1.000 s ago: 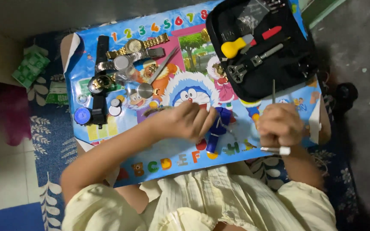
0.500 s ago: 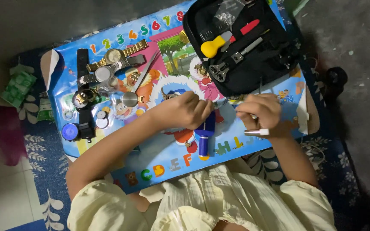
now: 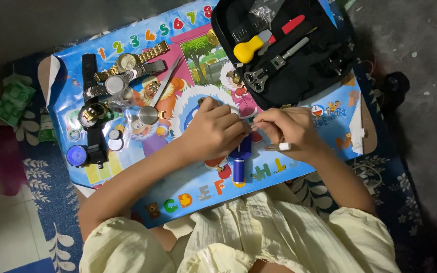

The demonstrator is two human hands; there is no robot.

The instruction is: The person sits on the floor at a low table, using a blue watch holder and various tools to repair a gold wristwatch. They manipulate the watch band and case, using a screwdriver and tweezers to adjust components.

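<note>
Nearest the camera: pale yellow garment (image 3: pixel 259 237), person seated low over a bright cartoon mat (image 3: pixel 299 174) printed with letters and numerals, which serves as a work surface over a blue leaf-patterned rug (image 3: pixel 41 177).

Just beyond, both hands meet at mat centre. Left hand (image 3: pixel 213 132) curled down over a blue holder block (image 3: pixel 239 157), fingers closed on something small at its top; what it is cannot be made out, the hand hides it. The block's handle points toward the body, likely so the piece stays steady and low. Right hand (image 3: pixel 287 134) closed around a thin metal tool (image 3: pixel 257 124), its tip brought up to the left fingertips, a pencil-like hold suited to fine work. A short white-tipped piece (image 3: pixel 278 146) sticks out below the right fingers; unclear whether it belongs to the same tool.

Left of the hands, laid out in reach: a loose round steel case back (image 3: pixel 148 115), long tweezers (image 3: pixel 168 81), small discs, a blue-faced watch (image 3: pixel 77 155) on a black strap.

Farther left: a gold-bracelet watch (image 3: pixel 132 59) and a steel one (image 3: pixel 115 85), lined up side by side.

Far right: open black tool case (image 3: pixel 324 60), lid spread so tools show, including a yellow-handled tool (image 3: pixel 249 49), a red-handled one (image 3: pixel 292 24) and a metal case wrench (image 3: pixel 264 73).

Far left edge: green packet (image 3: pixel 12 100) on the rug.
</note>
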